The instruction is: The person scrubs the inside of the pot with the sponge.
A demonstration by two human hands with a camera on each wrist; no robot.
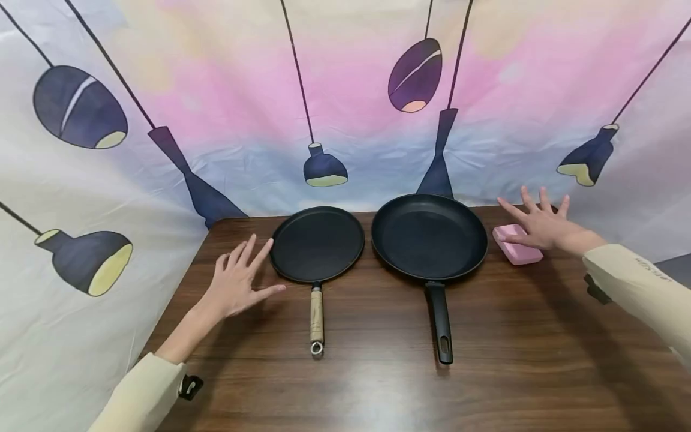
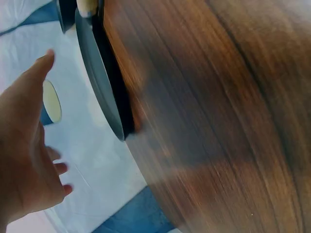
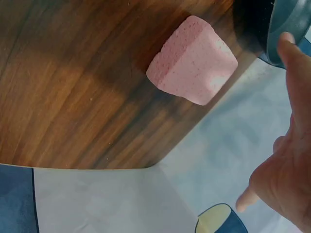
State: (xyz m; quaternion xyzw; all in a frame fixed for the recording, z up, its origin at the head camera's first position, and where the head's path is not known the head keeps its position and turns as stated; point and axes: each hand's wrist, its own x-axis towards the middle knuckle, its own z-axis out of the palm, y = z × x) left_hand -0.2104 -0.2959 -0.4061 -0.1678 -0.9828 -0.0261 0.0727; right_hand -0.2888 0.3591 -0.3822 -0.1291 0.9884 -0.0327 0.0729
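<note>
With fingers spread, my left hand (image 1: 234, 282) hovers beside the left rim of a flat black crepe pan (image 1: 318, 245), which has a pale wooden handle (image 1: 317, 315). To its right lies a larger, deeper black frying pan (image 1: 429, 237) with a black plastic handle (image 1: 441, 324). Over at the right, a pink sponge (image 3: 194, 62) rests on the table. My right hand (image 1: 545, 227) is stretched out above that sponge, fingers splayed, partly covering it in the head view. In the right wrist view the hand appears apart from the sponge. Neither hand holds anything.
Everything lies on a dark wood-grain table (image 1: 372, 372). Behind it hangs a cloth (image 1: 243, 120) printed with dark lamps, close along the table's back edge. Both pan handles point toward the near side.
</note>
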